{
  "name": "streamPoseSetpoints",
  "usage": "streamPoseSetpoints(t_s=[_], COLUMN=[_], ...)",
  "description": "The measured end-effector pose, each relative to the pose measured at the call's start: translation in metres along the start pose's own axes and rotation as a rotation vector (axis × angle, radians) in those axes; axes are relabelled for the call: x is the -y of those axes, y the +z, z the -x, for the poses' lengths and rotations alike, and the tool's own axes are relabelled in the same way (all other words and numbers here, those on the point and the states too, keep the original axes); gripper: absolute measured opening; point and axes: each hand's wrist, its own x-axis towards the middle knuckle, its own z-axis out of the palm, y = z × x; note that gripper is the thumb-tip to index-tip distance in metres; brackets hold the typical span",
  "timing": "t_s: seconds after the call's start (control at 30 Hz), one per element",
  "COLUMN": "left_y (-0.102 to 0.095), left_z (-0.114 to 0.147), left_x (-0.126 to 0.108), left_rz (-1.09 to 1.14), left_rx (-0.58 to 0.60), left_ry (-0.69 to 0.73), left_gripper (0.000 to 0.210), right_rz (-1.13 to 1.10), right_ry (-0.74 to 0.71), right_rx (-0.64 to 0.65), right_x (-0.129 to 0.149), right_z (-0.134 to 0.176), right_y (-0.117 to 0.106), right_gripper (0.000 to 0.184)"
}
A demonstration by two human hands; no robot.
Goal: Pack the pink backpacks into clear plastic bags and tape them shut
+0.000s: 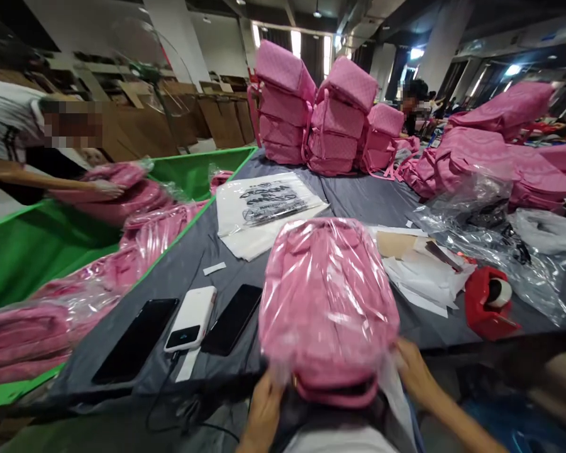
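Note:
A pink backpack (330,302) lies in front of me at the table's near edge, inside a clear plastic bag (287,258). Its top loop sticks out toward my body at the bag's mouth. At the near left corner my left hand (266,402) is closed on the edge of the plastic. My right hand (411,368) grips the plastic at the near right corner, fingers partly hidden by the bag and slightly blurred. Left of the backpack lie a dark phone (233,319), a white power bank (191,319) with a cable, and another dark phone (136,340).
A green-walled bin (193,173) on the left holds several bagged pink backpacks; a co-worker (14,126) leans over it. White printed bags (268,211) lie beyond. Stacked pink backpacks (339,119) stand at the back. Papers (424,270), a red tape dispenser (485,305) and loose plastic are right.

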Motion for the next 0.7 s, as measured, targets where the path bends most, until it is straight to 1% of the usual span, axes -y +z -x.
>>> streamPoseSetpoints(t_s=[0.03,0.07,0.1,0.13,0.17,0.2,0.23,0.27,0.3,0.33,0.37,0.4,0.43,0.47,0.5,0.53,0.57,0.6,0.63,0.67,0.7], left_y=[-0.004,-0.010,-0.018,-0.027,-0.036,-0.043,-0.048,-0.048,-0.045,-0.038,-0.027,-0.014,0.002,0.018,0.036,0.054,0.072,0.089,0.105,0.118,0.128], left_z=[-0.011,-0.023,-0.035,-0.046,-0.054,-0.058,-0.056,-0.049,-0.039,-0.025,-0.011,0.002,0.012,0.019,0.021,0.019,0.014,0.007,0.000,-0.007,-0.013], left_x=[-0.006,-0.011,-0.015,-0.017,-0.018,-0.016,-0.013,-0.009,-0.005,-0.002,-0.002,-0.005,-0.012,-0.023,-0.035,-0.049,-0.062,-0.075,-0.086,-0.095,-0.101], left_rz=[0.032,0.076,0.123,0.165,0.202,0.245,0.308,0.388,0.475,0.554,0.610,0.637,0.638,0.623,0.601,0.575,0.558,0.551,0.555,0.571,0.593], left_rx=[-0.015,-0.058,-0.137,-0.246,-0.370,-0.471,-0.533,-0.530,-0.446,-0.305,-0.147,-0.002,0.117,0.205,0.250,0.283,0.303,0.325,0.335,0.331,0.324], left_ry=[0.083,0.175,0.248,0.275,0.246,0.161,0.039,-0.094,-0.215,-0.312,-0.375,-0.397,-0.371,-0.307,-0.229,-0.158,-0.113,-0.094,-0.097,-0.116,-0.138], left_gripper=[0.057,0.050,0.042,0.036,0.033,0.034,0.039,0.044,0.051,0.058,0.066,0.073,0.076,0.073,0.066,0.059,0.054,0.050,0.046,0.041,0.037], right_rz=[-0.002,0.009,0.039,0.082,0.134,0.191,0.237,0.272,0.298,0.317,0.332,0.347,0.363,0.378,0.393,0.414,0.442,0.473,0.500,0.516,0.513], right_ry=[0.003,0.022,0.047,0.075,0.096,0.128,0.168,0.213,0.255,0.286,0.299,0.290,0.259,0.214,0.167,0.129,0.109,0.115,0.147,0.196,0.250], right_rx=[0.023,0.025,-0.015,-0.108,-0.219,-0.294,-0.338,-0.344,-0.333,-0.331,-0.362,-0.418,-0.476,-0.511,-0.512,-0.485,-0.447,-0.414,-0.401,-0.398,-0.394], right_x=[0.000,-0.001,-0.004,-0.009,-0.013,-0.018,-0.023,-0.025,-0.026,-0.024,-0.020,-0.013,-0.004,0.006,0.015,0.023,0.028,0.031,0.031,0.029,0.026], right_z=[-0.030,-0.058,-0.082,-0.099,-0.110,-0.112,-0.106,-0.094,-0.077,-0.057,-0.036,-0.016,0.000,0.012,0.020,0.022,0.020,0.015,0.009,0.003,-0.002], right_y=[-0.007,-0.017,-0.029,-0.043,-0.057,-0.071,-0.082,-0.090,-0.094,-0.094,-0.090,-0.083,-0.073,-0.061,-0.047,-0.033,-0.019,-0.008,0.001,0.006,0.007], right_gripper=[0.046,0.043,0.038,0.035,0.033,0.034,0.036,0.041,0.047,0.053,0.058,0.059,0.056,0.051,0.044,0.039,0.042,0.050,0.054,0.050,0.041])
